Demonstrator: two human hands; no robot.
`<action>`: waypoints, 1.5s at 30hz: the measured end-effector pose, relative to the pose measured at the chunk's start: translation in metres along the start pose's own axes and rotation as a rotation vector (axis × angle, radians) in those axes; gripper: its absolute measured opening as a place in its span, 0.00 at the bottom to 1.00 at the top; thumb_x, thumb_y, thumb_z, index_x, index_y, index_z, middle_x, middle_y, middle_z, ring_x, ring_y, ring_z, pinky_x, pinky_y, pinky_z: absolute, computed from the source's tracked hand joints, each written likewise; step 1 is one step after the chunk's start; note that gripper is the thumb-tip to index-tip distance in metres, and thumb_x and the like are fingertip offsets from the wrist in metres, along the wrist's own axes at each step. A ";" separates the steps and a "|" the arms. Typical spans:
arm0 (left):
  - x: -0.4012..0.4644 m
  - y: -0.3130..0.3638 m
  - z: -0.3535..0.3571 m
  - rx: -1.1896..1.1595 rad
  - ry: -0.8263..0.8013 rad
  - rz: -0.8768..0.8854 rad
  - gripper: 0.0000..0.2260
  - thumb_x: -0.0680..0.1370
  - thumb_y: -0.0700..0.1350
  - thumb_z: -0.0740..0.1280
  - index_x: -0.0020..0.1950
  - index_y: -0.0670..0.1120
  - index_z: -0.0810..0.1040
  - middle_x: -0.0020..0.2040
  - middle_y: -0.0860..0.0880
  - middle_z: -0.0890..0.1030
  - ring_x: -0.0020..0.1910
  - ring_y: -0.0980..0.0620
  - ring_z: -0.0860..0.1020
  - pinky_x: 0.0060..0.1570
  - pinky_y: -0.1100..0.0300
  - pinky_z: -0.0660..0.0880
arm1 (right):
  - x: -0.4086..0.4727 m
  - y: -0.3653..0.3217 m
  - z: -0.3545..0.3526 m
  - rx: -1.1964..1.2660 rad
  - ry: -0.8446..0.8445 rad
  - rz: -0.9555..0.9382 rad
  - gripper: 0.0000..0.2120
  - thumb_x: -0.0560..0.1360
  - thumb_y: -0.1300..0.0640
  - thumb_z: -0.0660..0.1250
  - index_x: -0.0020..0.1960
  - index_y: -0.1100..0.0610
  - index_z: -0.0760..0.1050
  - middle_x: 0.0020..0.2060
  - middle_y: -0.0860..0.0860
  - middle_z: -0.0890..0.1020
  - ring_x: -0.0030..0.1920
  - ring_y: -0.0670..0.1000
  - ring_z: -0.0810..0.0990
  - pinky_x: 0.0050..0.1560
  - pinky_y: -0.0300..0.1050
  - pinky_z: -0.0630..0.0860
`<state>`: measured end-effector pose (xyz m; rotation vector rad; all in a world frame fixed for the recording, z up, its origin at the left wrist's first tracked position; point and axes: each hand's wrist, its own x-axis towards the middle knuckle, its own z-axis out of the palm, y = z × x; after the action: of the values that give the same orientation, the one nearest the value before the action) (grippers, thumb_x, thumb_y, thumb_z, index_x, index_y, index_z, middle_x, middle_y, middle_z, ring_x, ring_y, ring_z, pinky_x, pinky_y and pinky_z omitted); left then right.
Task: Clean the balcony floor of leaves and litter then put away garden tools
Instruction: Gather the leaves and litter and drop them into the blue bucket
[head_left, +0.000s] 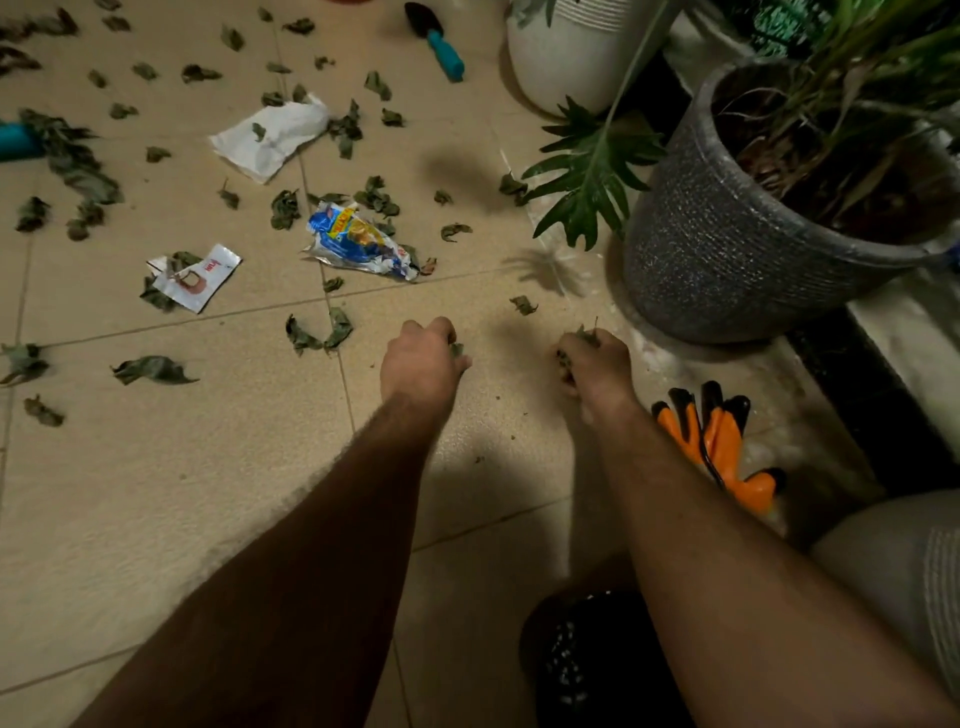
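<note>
Several dry green leaves (155, 370) lie scattered over the beige tiled floor (156, 493). My left hand (420, 358) is closed on a small leaf near the floor's middle. My right hand (597, 364) is closed on a clump of leaves beside the grey pot. Litter lies beyond the hands: a blue snack wrapper (358, 244), a white sachet with red print (200, 278) and a crumpled white paper (272, 136). A trowel with a teal handle (439, 44) lies at the far edge. Another teal handle (15, 141) shows at the left edge.
A grey pot (727, 249) with a leafy plant stands at the right, a white pot (561, 62) behind it. Orange and black gloves (719, 441) lie on the floor by my right forearm. A dark container (587, 665) sits below my right arm. A raised ledge (893, 338) runs along the right.
</note>
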<state>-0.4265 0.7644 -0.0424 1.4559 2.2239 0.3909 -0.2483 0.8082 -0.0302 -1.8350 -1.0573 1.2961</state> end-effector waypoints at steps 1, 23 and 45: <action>0.000 0.002 0.001 0.037 0.008 -0.008 0.15 0.80 0.51 0.68 0.65 0.48 0.75 0.59 0.43 0.75 0.54 0.46 0.76 0.47 0.55 0.74 | 0.003 -0.003 -0.002 0.055 -0.001 0.020 0.04 0.75 0.59 0.66 0.41 0.55 0.74 0.42 0.58 0.83 0.33 0.49 0.74 0.28 0.40 0.68; -0.023 -0.065 -0.039 -1.668 -0.127 -0.540 0.08 0.83 0.38 0.57 0.57 0.46 0.73 0.36 0.48 0.71 0.31 0.55 0.70 0.28 0.65 0.70 | 0.014 -0.033 0.076 -0.648 -0.071 -0.374 0.03 0.79 0.57 0.63 0.49 0.56 0.73 0.41 0.52 0.76 0.41 0.51 0.76 0.40 0.40 0.70; -0.241 0.083 -0.488 -2.126 0.138 -0.717 0.17 0.81 0.53 0.56 0.34 0.49 0.67 0.28 0.52 0.67 0.24 0.56 0.64 0.22 0.66 0.57 | -0.392 -0.391 0.012 0.498 -0.486 0.173 0.07 0.77 0.64 0.61 0.41 0.59 0.70 0.30 0.52 0.70 0.24 0.47 0.66 0.21 0.36 0.55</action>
<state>-0.5295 0.5819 0.4671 -0.4841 0.9303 1.6927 -0.4286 0.6450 0.4677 -1.2856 -0.7163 1.9674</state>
